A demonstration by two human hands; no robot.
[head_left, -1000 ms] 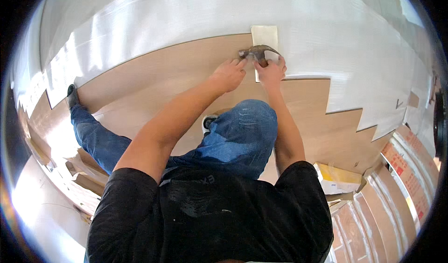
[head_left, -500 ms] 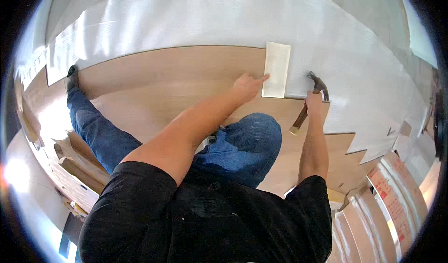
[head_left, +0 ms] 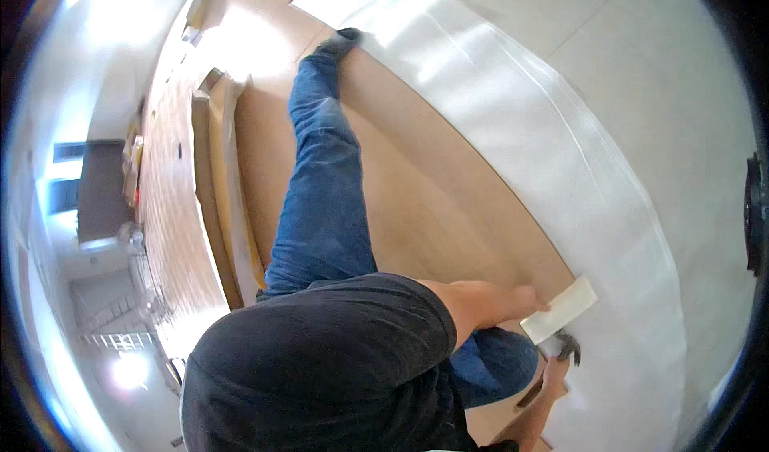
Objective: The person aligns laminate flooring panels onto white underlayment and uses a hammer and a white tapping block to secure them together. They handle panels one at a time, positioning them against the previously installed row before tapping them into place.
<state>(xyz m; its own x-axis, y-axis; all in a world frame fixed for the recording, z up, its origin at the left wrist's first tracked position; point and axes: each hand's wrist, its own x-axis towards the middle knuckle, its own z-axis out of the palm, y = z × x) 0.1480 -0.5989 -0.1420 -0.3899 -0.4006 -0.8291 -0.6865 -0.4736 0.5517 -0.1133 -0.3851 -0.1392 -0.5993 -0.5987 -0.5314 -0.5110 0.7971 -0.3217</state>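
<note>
The right grip (head_left: 554, 373) is closed around the handle of a hammer (head_left: 569, 346), whose head sits just beside a pale, flat block (head_left: 567, 304). The left grip (head_left: 522, 298) has its fingers partly curled and reaches the block's near side; blur hides whether it pinches or only touches it. The block lies at the end of the wood-look boards (head_left: 448, 203), with white underlay (head_left: 593, 211) beyond. The step in hand seems to be positioning the block at that board end, hammer ready. A next move, I judge, calls for steadying the block, fingers clear of the hammer head.
</note>
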